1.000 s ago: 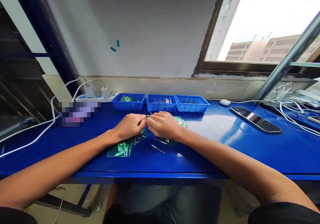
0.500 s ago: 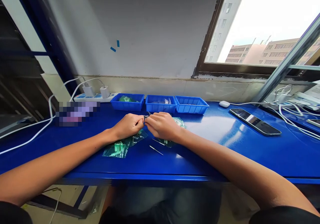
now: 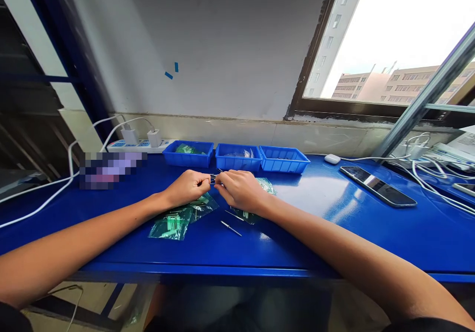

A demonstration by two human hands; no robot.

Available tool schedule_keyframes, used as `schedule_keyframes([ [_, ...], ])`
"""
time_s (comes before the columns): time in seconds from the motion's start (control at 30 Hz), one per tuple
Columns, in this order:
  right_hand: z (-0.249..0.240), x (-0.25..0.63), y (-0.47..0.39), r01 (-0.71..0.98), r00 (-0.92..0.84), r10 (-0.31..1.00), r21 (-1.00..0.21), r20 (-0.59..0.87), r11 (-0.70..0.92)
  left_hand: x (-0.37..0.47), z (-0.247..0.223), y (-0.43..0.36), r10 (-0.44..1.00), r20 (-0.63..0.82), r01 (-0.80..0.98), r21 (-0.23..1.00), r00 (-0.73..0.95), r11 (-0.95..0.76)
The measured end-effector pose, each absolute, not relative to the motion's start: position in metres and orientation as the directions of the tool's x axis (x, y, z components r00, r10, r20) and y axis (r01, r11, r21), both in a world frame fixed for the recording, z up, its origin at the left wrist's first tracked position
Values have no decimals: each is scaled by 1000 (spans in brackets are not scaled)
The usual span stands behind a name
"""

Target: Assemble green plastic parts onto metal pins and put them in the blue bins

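Observation:
My left hand is closed, its thumb and fingers pinching a small bundle of thin dark and silvery metal pins. Facing it, my right hand is closed at the other end of these pins, its fingertips almost touching the left. How many pins there are is hidden by the fingers. Below my left wrist lie clear green-tinted bags with pale pieces inside. Another such bag is partly covered by my right hand. A slim metal pin rests on the blue table, with a second pin just behind it.
Three blue bins stand along the wall: the left bin holds green bags, the middle bin clear bags, the right bin some small items. A phone, white earbud case and cables lie right; a power strip sits back left.
My hands have moved slightly apart, so more of the pins shows between them. The whole view has shifted a little; the things on the table stay in place.

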State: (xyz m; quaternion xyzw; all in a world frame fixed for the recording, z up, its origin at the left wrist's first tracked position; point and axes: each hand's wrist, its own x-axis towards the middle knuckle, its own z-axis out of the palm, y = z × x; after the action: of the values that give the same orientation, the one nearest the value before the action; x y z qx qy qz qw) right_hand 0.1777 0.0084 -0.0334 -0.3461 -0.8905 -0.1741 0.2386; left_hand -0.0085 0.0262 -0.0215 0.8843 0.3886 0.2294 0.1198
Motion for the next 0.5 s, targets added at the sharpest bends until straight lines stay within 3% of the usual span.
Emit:
schedule_keyframes([
  [0.5, -30, 177, 8, 701, -656, 563, 130, 502, 701, -8, -22, 27, 715, 292, 670, 251, 636, -699],
])
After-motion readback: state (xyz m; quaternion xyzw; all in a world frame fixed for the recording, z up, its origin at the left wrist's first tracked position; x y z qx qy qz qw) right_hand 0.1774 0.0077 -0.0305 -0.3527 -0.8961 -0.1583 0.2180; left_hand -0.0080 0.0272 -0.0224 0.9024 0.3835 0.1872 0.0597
